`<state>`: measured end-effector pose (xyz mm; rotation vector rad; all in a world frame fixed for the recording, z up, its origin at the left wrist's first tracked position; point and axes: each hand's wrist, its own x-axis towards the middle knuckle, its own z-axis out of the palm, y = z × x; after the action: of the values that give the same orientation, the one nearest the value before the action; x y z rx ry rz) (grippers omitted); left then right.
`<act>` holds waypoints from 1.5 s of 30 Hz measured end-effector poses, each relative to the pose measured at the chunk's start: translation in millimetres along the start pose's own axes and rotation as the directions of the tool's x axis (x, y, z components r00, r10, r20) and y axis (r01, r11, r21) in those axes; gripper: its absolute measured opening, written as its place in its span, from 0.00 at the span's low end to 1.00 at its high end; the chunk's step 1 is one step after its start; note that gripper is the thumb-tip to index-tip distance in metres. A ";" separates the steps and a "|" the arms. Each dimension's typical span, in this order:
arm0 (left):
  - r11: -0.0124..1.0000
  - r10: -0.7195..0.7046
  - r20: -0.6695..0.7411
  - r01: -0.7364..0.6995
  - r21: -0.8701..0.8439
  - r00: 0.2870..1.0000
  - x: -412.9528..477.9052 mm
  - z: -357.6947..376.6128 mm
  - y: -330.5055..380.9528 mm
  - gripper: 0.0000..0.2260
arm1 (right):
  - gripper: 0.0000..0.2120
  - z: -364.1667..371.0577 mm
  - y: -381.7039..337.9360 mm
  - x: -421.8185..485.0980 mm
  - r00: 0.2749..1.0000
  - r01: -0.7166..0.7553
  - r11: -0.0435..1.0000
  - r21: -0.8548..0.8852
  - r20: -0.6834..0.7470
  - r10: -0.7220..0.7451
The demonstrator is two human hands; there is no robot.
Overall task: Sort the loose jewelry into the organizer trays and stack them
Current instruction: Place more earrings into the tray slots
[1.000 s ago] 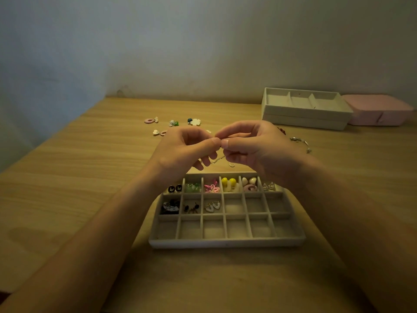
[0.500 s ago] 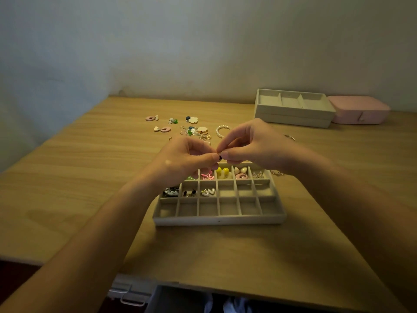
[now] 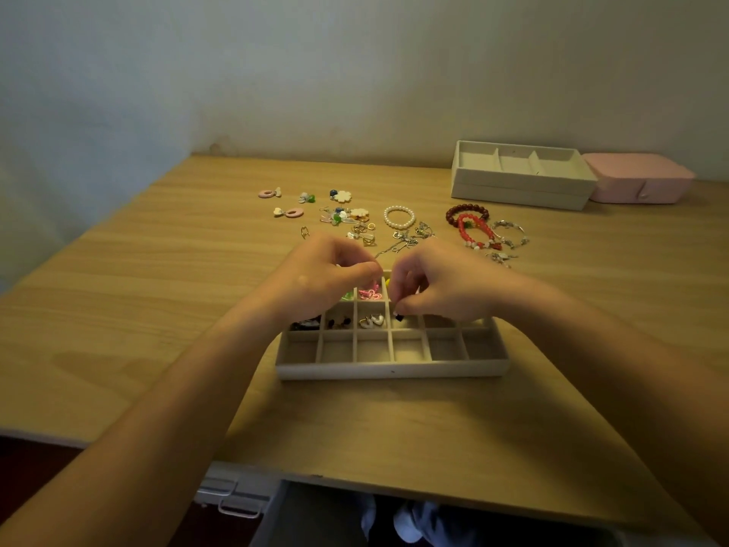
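Note:
A beige organizer tray (image 3: 390,369) with many small compartments lies on the wooden table (image 3: 157,309); its far and middle rows hold several earrings. My right hand (image 3: 442,286) pinches a small dark earring (image 3: 398,317) just above a middle-row compartment. Over the tray's far left part my left hand (image 3: 327,278) hovers, fingers curled and fingertips together, with nothing visible between them. Loose jewelry lies beyond the tray: pink earrings (image 3: 269,193), a pearl bracelet (image 3: 399,217), red bead bracelets (image 3: 467,215) and silver pieces (image 3: 509,234).
Two stacked beige trays (image 3: 520,187) stand at the back right, with a pink box (image 3: 639,179) beside them against the wall. An open drawer (image 3: 394,519) shows below the table's front edge.
My hands, which pinched one small dark piece together, have parted. The right hand has dropped toward the tray with the piece. The view has tilted down and back.

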<state>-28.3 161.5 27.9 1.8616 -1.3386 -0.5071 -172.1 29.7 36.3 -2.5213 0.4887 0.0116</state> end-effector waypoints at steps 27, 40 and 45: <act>0.999 -0.054 -0.043 0.054 0.005 0.998 11.1 -12.8 1.6 0.07 | 0.05 6.7 -2.2 -0.7 0.957 -0.148 0.989 0.023 -0.248 0.149; 0.979 -0.182 -0.254 0.198 0.040 0.950 67.1 -39.1 -40.0 0.03 | 0.06 -22.7 2.9 73.6 0.943 -0.121 0.947 0.297 -0.263 0.203; 0.940 -0.241 -0.165 0.272 0.206 0.956 89.0 -24.6 -59.7 0.05 | 0.06 -17.3 3.8 103.8 0.951 -0.173 0.940 0.295 -0.199 0.238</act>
<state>58.3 97.0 7.2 2.2352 -1.1041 -0.3600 -78.2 -18.0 37.2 -2.1982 0.7920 -0.2582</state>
